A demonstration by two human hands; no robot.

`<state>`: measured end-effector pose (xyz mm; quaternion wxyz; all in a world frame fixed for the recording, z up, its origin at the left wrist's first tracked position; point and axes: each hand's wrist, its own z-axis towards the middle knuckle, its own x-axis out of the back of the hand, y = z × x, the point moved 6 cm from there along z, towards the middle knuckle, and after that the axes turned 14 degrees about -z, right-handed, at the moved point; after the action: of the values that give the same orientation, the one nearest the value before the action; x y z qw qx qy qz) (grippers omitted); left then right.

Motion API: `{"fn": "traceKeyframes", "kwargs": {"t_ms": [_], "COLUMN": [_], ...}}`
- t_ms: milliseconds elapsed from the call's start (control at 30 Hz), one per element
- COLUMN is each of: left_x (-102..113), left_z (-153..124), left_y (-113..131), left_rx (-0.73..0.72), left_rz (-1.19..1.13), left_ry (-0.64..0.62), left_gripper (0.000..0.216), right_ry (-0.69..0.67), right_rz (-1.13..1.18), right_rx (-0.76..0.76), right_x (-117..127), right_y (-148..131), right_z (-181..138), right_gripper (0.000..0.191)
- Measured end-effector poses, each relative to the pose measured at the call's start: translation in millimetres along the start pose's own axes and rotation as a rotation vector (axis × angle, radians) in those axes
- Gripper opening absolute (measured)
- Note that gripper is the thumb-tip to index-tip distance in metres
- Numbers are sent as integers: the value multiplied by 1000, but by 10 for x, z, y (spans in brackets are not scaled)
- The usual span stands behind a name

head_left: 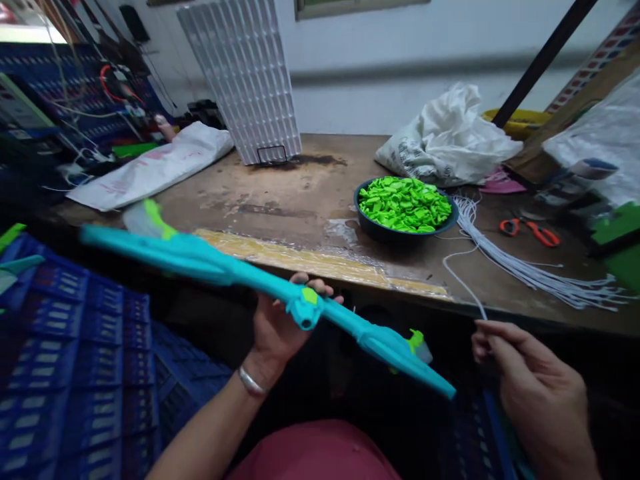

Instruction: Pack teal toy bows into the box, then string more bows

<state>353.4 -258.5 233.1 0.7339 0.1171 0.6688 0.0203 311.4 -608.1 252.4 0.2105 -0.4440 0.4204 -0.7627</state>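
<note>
My left hand (280,327) grips the middle of a long turquoise plastic toy bow (225,270) with green fittings, held slantwise in front of the table edge. My right hand (530,387) is closed in a pinch on the end of a thin white string (463,280) that runs up onto the table. A bundle of white strings (530,270) lies on the table to the right. A dark bowl (400,230) heaped with small bright green plastic parts (403,203) sits beyond the bow.
A worn wooden table (280,193) carries orange-handled scissors (530,230), white sacks (445,143), a white bag (150,167) and a clear ribbed tray stack (245,80). Blue plastic crates (75,373) stand at my left. Wires and clutter fill the far left.
</note>
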Motion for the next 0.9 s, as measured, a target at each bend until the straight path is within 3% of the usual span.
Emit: {"fn": "traceKeyframes", "kwargs": {"t_ms": [133,200,267,367,567,667,800,900], "left_x": [1068,1404,1572,1637,1666,1682,1480,1392], "left_z": [-573,-875,-1140,-1436,-1565,-1457,-1095,-805], "left_y": [-426,-564,-625,-567,-398,-475,-633,-724], "left_rx": [192,280,372,513,601,592,468,344], "left_rz": [-120,-150,-180,-54,131,84,-159,-255], "left_ry": [249,327,408,561,684,723,658,595], "left_gripper": [61,53,38,27,54,55,73,79], "right_ry": [-248,-348,-353,-340,-428,-429,-192,-95], "right_rz": [-26,-92,-225,-342,-436,-423,-490,-506], "right_rx": [212,409,598,657,654,667,1006,1211], "right_x": [-559,-898,-1150,-1341,-1430,-1410,-1176,-1065], "right_y": [-44,-5,92,323,512,383,-50,-170], "right_z": [-521,-752,-939,-1129,-1451,-1388,-1205,-1184], "right_gripper": [21,21,24,24,27,29,34,46]}}
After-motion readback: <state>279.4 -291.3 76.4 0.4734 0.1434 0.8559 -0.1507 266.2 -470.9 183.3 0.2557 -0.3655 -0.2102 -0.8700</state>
